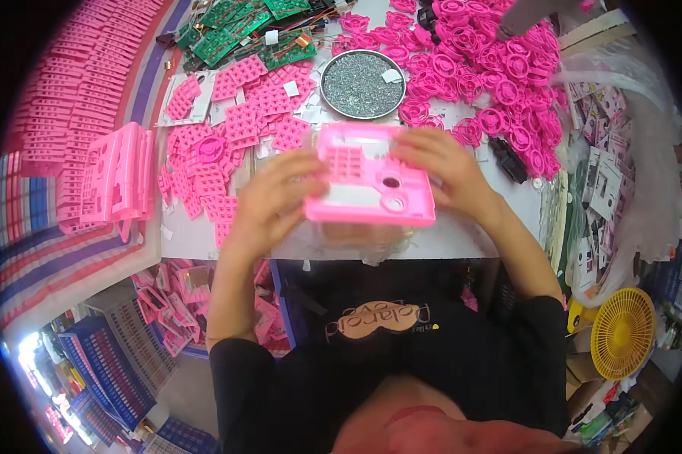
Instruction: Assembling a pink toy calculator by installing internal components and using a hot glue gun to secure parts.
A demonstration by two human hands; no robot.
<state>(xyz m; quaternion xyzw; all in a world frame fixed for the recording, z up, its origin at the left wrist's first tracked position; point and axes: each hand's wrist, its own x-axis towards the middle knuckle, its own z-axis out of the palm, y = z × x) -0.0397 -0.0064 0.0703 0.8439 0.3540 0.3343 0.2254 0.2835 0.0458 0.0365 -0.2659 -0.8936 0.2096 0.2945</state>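
Between both hands, raised over the front of the worktable, is a pink plastic casing (pixel 371 204) with a button grid, a rectangular window and round holes. My left hand (pixel 277 195) grips its left side, fingers slightly blurred. At the upper right corner and right side, my right hand (pixel 445 168) closes on it. Just beyond the casing stands a round tray (pixel 362 85) filled with small metal screws. Pink keypad pieces (pixel 242 125) lie in a loose heap beyond my left hand. Past my right hand is a pile of magenta ring-shaped parts (pixel 500 83).
Green circuit boards (pixel 227 34) with wires lie at the far edge. Stacked pink casings (pixel 118 178) stand at left, beside long rows of pink parts (pixel 80 83). A black tool (pixel 507 160) rests at right. Below are a bin of pink parts (pixel 178 303) and a yellow fan (pixel 622 333).
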